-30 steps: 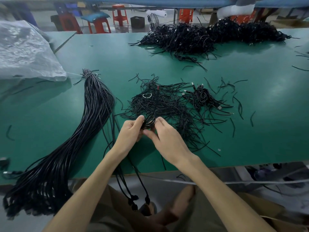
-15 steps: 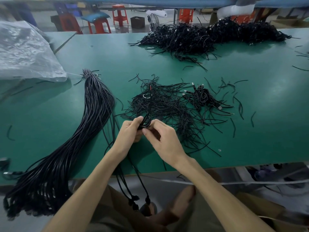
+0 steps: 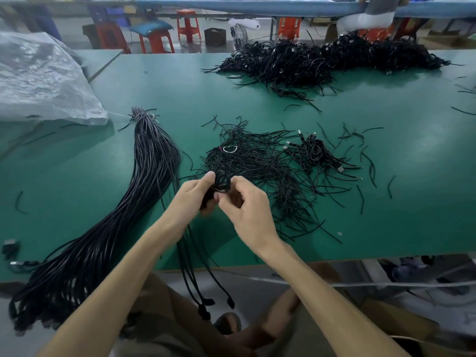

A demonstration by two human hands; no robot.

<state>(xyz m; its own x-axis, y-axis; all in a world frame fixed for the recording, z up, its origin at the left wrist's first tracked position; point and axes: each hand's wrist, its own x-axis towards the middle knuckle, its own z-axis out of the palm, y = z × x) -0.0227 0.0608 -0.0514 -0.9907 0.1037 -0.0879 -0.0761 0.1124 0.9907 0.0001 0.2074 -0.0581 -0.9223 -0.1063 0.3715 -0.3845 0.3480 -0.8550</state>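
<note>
The left hand (image 3: 192,199) gripped a small coil of black cable (image 3: 222,182) held just above the green table (image 3: 386,228). The right hand (image 3: 248,213) pinched the same coil, probably twisting a tie round it, though the dark tangle hid this. Had either grip slackened, the coil could have sprung open. Loose ties (image 3: 262,166) just beyond might have snagged it, and the long cable bundle (image 3: 146,181) lay to the left.

The left forearm (image 3: 123,266) and right forearm (image 3: 322,292), both bare, reach forward and converge. The left grip (image 3: 192,199) and right grip (image 3: 247,210) meet at the fingertips, thumb and forefinger pinched, the other fingers curled, backs turned upward.
</note>
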